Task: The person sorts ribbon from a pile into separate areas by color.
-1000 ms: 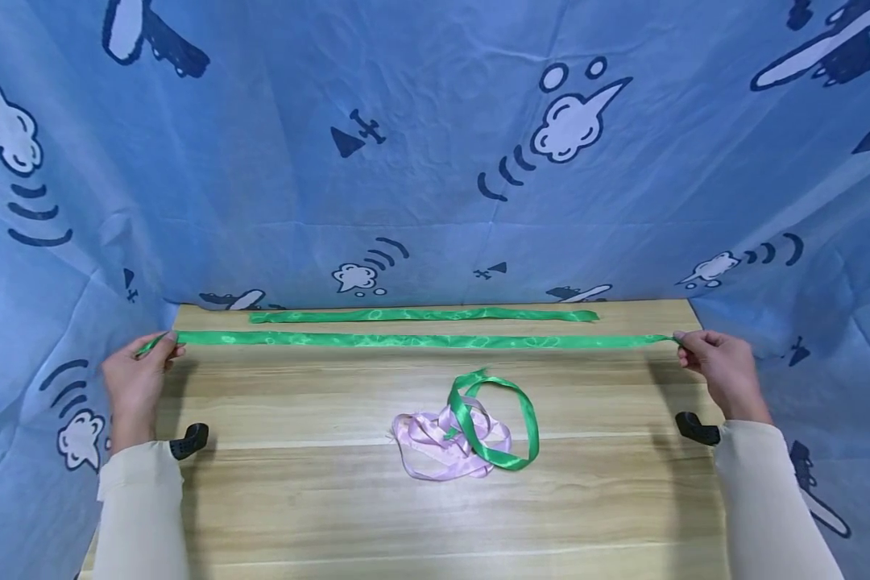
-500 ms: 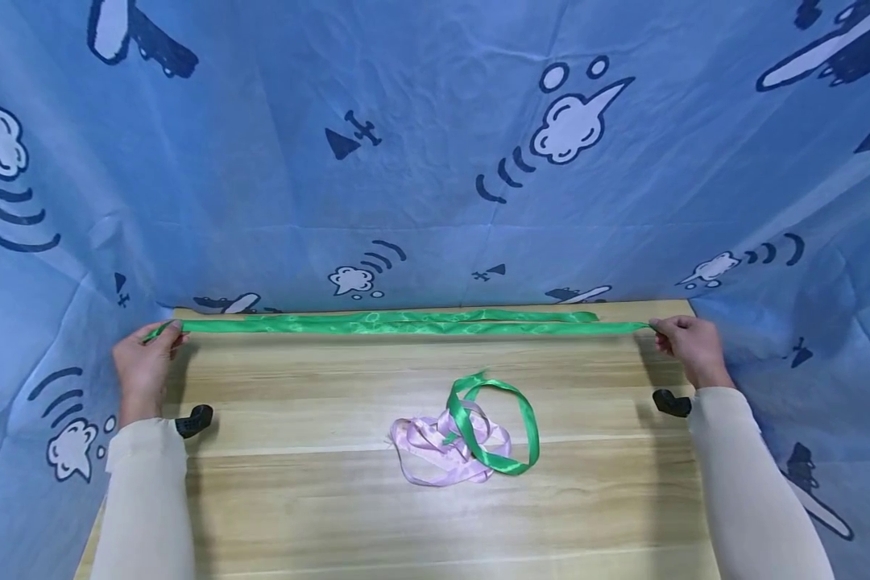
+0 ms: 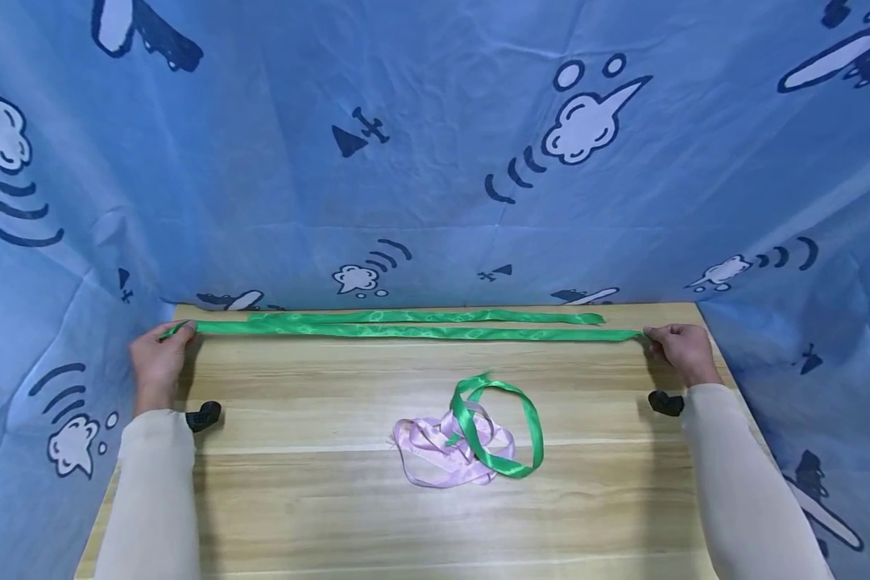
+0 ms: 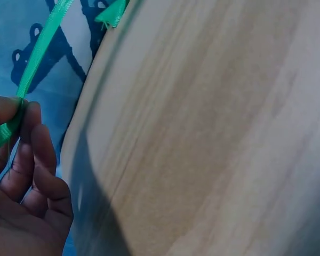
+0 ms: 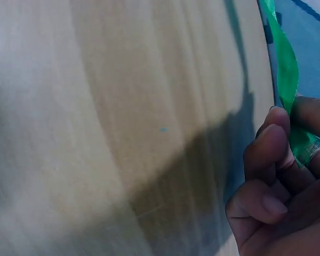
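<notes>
A long green satin ribbon [image 3: 420, 332] is stretched taut from side to side near the table's back edge. My left hand [image 3: 161, 354] pinches its left end between thumb and fingers, with a short tail poking past them. At the other end, my right hand [image 3: 683, 351] pinches the ribbon, and in the right wrist view the frayed tip [image 5: 309, 149] shows inside the fingers. Just behind the held ribbon lies a shorter green ribbon [image 3: 493, 315], overlapped by it on the left in the head view. The wrist views show the held ribbon's shadow on the wood.
On the wooden table [image 3: 319, 499], a loose pile of pale pink ribbon [image 3: 424, 435] lies at the middle. A looped green ribbon [image 3: 534, 435] rests partly on top of it. Blue printed cloth [image 3: 435, 185] rises along the back and both sides.
Both hands have moved inward and the held ribbon has shifted back toward the ribbon lying behind it. In the last half second its right side has come slightly nearer again. The pile has stayed put.
</notes>
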A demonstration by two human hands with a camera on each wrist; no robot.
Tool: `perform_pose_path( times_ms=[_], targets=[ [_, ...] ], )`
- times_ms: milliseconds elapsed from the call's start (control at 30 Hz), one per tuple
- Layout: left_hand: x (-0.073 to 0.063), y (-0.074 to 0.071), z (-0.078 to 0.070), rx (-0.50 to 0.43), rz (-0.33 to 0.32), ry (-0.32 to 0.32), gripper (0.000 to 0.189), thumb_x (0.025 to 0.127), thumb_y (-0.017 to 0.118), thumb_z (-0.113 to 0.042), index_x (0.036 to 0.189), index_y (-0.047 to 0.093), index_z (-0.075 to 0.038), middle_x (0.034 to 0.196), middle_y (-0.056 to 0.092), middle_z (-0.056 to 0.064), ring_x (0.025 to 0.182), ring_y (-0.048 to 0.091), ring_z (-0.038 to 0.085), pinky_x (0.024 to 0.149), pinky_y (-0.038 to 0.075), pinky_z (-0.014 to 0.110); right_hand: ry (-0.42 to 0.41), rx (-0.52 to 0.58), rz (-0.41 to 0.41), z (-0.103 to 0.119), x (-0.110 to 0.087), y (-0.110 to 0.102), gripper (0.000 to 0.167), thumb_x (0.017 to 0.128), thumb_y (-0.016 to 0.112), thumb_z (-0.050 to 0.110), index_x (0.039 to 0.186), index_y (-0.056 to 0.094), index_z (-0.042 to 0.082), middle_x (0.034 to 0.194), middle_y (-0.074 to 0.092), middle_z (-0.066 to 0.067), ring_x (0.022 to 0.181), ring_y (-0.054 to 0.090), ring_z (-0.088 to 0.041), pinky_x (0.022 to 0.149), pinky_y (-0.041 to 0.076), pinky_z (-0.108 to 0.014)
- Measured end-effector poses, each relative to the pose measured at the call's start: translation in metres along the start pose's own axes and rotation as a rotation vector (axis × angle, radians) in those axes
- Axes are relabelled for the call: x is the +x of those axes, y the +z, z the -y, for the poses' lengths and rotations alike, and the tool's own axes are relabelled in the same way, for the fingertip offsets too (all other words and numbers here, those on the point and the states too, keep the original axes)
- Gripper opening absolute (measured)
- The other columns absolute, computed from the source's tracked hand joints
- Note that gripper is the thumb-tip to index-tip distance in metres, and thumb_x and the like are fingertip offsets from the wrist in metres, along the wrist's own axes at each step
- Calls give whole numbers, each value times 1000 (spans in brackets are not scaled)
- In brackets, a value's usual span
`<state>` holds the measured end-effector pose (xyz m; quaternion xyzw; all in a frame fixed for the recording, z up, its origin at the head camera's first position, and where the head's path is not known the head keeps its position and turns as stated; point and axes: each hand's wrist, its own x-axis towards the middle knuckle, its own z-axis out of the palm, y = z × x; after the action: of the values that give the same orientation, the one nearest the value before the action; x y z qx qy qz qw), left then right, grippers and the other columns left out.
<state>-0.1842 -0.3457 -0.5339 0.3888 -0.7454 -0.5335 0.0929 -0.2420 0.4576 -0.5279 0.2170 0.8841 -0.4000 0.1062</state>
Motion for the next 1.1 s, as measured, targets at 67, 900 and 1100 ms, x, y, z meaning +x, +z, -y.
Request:
perform_pose_path(
  times_ms=[67, 900, 1100],
  targets=[
    [1, 1, 1, 47, -7, 9, 36, 100, 68, -27, 129, 73, -7, 79, 54, -27, 80, 51, -3, 75, 42, 20, 21, 0, 8, -1, 1, 2, 39, 109, 54, 31, 109, 68, -5, 68, 64, 10, 66, 61, -6, 63, 53, -27],
    [7, 4, 6, 157, 30, -12, 47, 104, 63, -32, 142, 64, -5, 97, 51, -21, 85, 46, -4, 78, 42, 20, -68, 62, 76, -8, 2, 1, 36, 110, 55, 29, 121, 58, -5, 81, 66, 17, 75, 65, 0, 69, 59, -22],
    [7, 3, 7, 169, 39, -13, 47, 104, 62, -33, 142, 64, -5, 92, 50, -22, 83, 46, -3, 77, 41, 21, -107, 21, 112, -7, -1, 1, 38, 110, 53, 30, 125, 56, -6, 89, 68, 11, 78, 66, -2, 71, 59, -23]
  ],
)
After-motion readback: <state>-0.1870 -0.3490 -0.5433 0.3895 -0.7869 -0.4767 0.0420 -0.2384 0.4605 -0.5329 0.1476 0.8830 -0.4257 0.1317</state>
